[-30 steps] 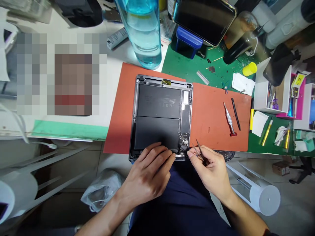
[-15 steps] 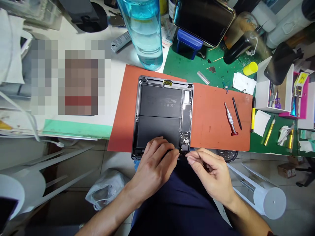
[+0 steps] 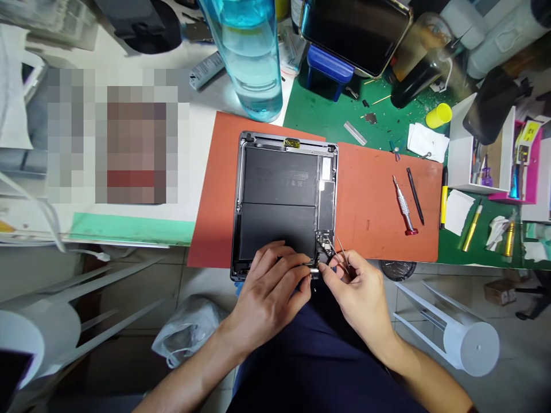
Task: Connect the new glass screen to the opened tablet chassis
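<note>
An opened tablet lies with its dark battery and a narrow circuit board exposed. My left hand rests over its lower edge, with thumb and index fingertips closed at a small silver part. My right hand is at the lower right corner, its fingers curled round thin metal tweezers. The prongs point up toward the board, and the right thumb tip is by the silver part. Just what the left fingertips grip is partly hidden.
Under the tablet is an orange mat. A screwdriver and a black pry stick lie to the right. Behind stand a blue water bottle and a phone on a blue stand. White organizers hold tools at right.
My right hand has moved left and slightly up, closer to my left hand. The tweezers' prongs now show above it, and the silver part shows between the hands.
</note>
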